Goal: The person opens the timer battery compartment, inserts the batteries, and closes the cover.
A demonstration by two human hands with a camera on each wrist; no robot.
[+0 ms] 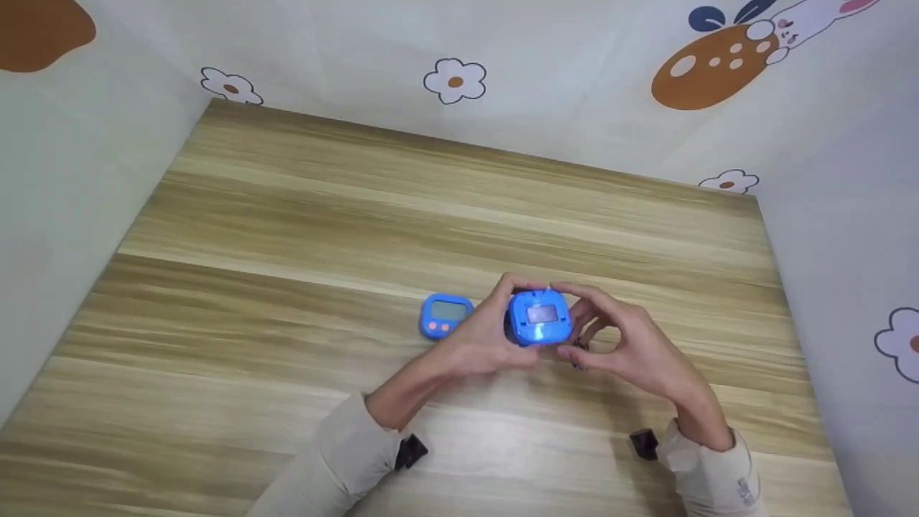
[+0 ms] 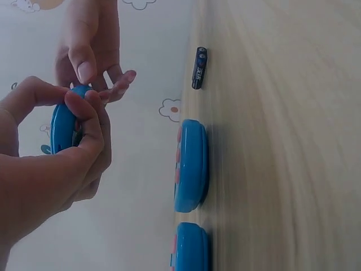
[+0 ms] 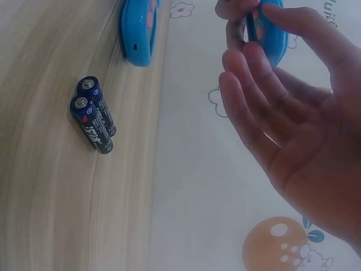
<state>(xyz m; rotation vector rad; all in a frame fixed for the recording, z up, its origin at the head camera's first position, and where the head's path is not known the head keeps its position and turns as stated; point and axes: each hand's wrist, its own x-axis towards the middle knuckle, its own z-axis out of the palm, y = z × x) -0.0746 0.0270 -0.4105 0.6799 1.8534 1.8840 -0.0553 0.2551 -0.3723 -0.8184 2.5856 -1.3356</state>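
My left hand (image 1: 488, 334) holds a blue digital timer (image 1: 543, 334) by its left side, its back turned up toward the head camera. A rectangular panel shows in that back. Fingertips of my right hand (image 1: 624, 334) reach the timer's right edge, the fingers loosely bent; whether the thumb touches it is hard to tell. On the table beneath the hands lie two dark blue batteries (image 3: 93, 121) side by side, mostly hidden by the right hand in the head view. Left of them stands a second blue timer (image 1: 446, 316) with a grey screen and pink buttons.
The left wrist view shows another blue timer (image 2: 190, 248) on the table beside the second one (image 2: 192, 166). Pale walls with flower and rabbit prints (image 1: 455, 82) enclose the wood-grain table (image 1: 359, 208) at the back and sides.
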